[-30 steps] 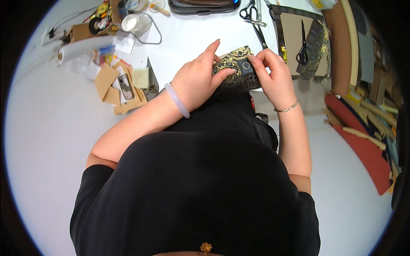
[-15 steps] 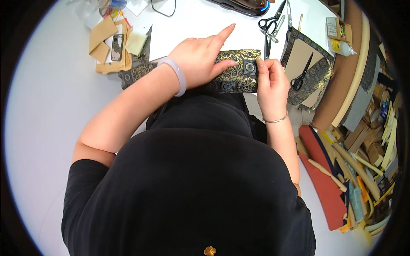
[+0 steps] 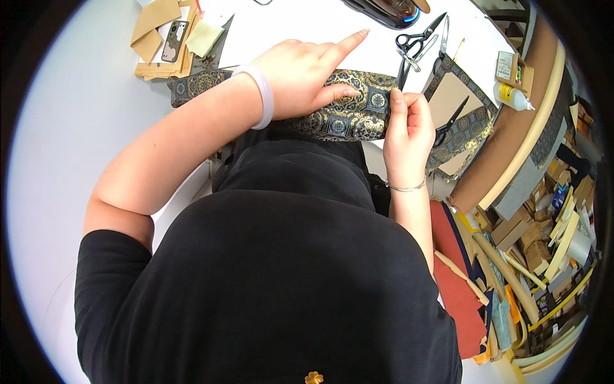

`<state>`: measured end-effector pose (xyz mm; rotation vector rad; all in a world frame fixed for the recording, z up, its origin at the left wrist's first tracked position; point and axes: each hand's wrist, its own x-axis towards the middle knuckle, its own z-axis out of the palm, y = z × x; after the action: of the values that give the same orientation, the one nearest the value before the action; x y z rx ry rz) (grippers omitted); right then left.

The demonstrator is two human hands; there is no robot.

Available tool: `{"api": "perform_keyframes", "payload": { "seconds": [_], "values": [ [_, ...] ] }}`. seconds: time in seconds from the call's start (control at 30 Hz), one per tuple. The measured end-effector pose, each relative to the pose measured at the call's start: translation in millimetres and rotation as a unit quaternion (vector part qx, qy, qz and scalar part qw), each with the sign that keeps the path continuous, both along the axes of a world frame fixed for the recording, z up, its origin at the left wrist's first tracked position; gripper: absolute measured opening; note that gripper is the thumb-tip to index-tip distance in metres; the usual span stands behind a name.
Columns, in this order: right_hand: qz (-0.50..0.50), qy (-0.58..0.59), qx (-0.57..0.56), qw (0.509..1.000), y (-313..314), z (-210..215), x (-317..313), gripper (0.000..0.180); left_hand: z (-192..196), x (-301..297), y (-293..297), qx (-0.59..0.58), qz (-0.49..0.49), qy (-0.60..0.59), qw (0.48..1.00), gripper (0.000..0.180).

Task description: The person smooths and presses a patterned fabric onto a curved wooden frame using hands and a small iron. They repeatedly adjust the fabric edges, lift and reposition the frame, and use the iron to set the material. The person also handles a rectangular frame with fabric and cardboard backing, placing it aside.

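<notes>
A strip of dark brocade fabric (image 3: 358, 118) with gold and blue-grey medallions lies along the near edge of the white table (image 3: 268, 29). My left hand (image 3: 297, 77) rests on it, index finger stretched out to the right and thumb apart along the cloth. The left forearm hides part of the strip. At its right end, my right hand (image 3: 410, 131) pinches the fabric's edge between thumb and fingers. Just beyond that hand lie black-handled scissors (image 3: 409, 43), with more metal tools beside them.
On the right are board pieces (image 3: 451, 96) edged with brocade, small black scissors (image 3: 453, 121), a white glue bottle (image 3: 513, 96) and a small box (image 3: 513, 69). A phone (image 3: 174, 41) sits on brown card at the left. Rolls and scraps (image 3: 505, 275) crowd the lower right.
The whole view has shifted and turned slightly. Against the fabric, both hands keep nearly the same places; the right still pinches its edge.
</notes>
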<state>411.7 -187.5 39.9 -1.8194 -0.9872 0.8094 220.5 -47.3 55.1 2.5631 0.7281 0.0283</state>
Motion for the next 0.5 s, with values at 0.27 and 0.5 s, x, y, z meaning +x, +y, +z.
{"api": "perform_keyframes", "payload": {
  "seconds": [0.27, 0.5],
  "values": [
    [0.013, 0.043, -0.016, 0.999, 18.7, -4.4, 9.3, 0.028, 3.6, 1.6, -3.9, -0.038, 0.014, 0.039, 0.998, 0.088],
    [-0.002, 0.057, -0.024, 0.998, 1.6, 1.8, 3.0, 0.028, -2.1, 1.7, 1.8, 0.019, 0.006, -0.002, 1.0, 0.084]
  ]
}}
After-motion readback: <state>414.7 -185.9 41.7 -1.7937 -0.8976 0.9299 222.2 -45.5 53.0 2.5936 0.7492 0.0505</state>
